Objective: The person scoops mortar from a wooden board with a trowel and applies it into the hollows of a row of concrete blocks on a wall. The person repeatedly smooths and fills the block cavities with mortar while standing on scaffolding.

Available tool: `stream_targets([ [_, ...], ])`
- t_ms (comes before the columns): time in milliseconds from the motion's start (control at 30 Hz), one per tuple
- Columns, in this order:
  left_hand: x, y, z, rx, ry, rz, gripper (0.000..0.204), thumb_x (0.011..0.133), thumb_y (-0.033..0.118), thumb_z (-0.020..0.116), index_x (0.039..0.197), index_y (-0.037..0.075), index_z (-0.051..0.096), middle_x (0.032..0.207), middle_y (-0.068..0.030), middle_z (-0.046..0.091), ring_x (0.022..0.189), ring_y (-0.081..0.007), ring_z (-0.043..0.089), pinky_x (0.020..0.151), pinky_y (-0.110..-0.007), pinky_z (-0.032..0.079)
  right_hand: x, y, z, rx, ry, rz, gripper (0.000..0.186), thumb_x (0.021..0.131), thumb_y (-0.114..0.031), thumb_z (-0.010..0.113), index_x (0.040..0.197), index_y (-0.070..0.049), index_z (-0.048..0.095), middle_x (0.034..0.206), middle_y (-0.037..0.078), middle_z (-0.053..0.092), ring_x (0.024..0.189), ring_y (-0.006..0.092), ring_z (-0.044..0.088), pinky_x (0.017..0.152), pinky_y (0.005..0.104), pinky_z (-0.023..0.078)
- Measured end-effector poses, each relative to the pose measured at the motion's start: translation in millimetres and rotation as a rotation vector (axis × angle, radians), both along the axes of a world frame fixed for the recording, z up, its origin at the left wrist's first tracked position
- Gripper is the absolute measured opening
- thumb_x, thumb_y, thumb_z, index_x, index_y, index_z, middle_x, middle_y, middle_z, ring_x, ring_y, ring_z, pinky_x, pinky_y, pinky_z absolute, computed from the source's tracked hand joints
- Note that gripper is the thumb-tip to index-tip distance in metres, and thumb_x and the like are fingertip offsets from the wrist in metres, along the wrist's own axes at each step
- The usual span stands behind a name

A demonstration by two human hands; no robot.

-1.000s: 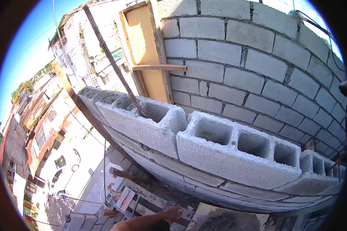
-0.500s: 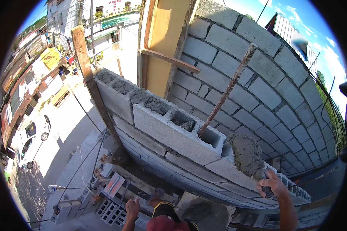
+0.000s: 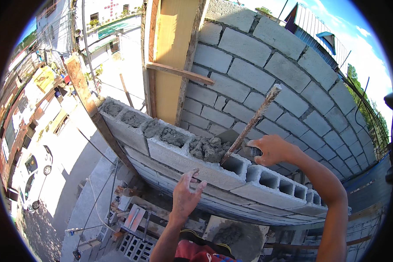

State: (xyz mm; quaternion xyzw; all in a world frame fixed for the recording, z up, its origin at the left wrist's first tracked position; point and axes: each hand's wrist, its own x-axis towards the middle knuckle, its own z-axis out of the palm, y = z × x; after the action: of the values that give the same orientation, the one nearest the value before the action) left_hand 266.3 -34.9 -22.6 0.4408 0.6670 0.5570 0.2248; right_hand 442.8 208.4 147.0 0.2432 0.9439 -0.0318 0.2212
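Note:
My right hand (image 3: 270, 148) grips the dark handle of a trowel, fingers wrapped round it, on the far side of the hollow-block wall (image 3: 192, 168). The trowel's grey blade (image 3: 228, 136) shows partly behind the rusty rebar (image 3: 253, 122) standing out of a block cell. Beside the blade, a heap of wet mortar (image 3: 208, 148) covers one cell; cells farther left hold mortar too. Right of the rebar, several cells are hollow. My left hand (image 3: 187, 196) is raised on the near side of the wall, fingers apart, holding nothing.
A wooden post (image 3: 85, 96) rises at the wall's left end. Behind stands a taller block wall (image 3: 288, 83) with a wooden formwork panel (image 3: 172, 52). Below me lie a mortar board (image 3: 236, 236), loose hollow blocks (image 3: 137, 248) and a float (image 3: 134, 217). The street drops away at left.
My right hand has swung the trowel left, past the rebar, and its mortar now lies heaped over the cell there. My left hand has risen toward the wall, its fingers spreading.

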Motion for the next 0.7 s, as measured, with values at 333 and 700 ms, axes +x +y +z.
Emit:
stream_targets([
  [333,5,44,18,-0.097,0.168,0.18,0.061,0.08,0.016,0.08,0.131,-0.004,0.053,0.116,-0.0162,0.06,0.086,-0.0256,0.062,0.079,-0.038,0.051,-18,2,53,0.045,0.043,0.047,0.043,0.067,-0.018,0.068,0.109,-0.009,0.072,0.083,0.017,0.069,0.081,0.0364,0.067,0.071,0.0462,0.053],
  [700,-8,41,22,-0.177,0.08,0.086,0.053,0.079,0.018,0.079,0.123,-0.003,0.059,0.12,-0.0203,0.058,0.102,-0.0346,0.059,0.091,-0.042,0.049,-50,72,76,-0.218,0.304,0.069,0.031,0.067,-0.015,0.071,0.096,-0.004,0.067,0.08,0.016,0.069,0.078,0.0339,0.068,0.069,0.0444,0.052],
])
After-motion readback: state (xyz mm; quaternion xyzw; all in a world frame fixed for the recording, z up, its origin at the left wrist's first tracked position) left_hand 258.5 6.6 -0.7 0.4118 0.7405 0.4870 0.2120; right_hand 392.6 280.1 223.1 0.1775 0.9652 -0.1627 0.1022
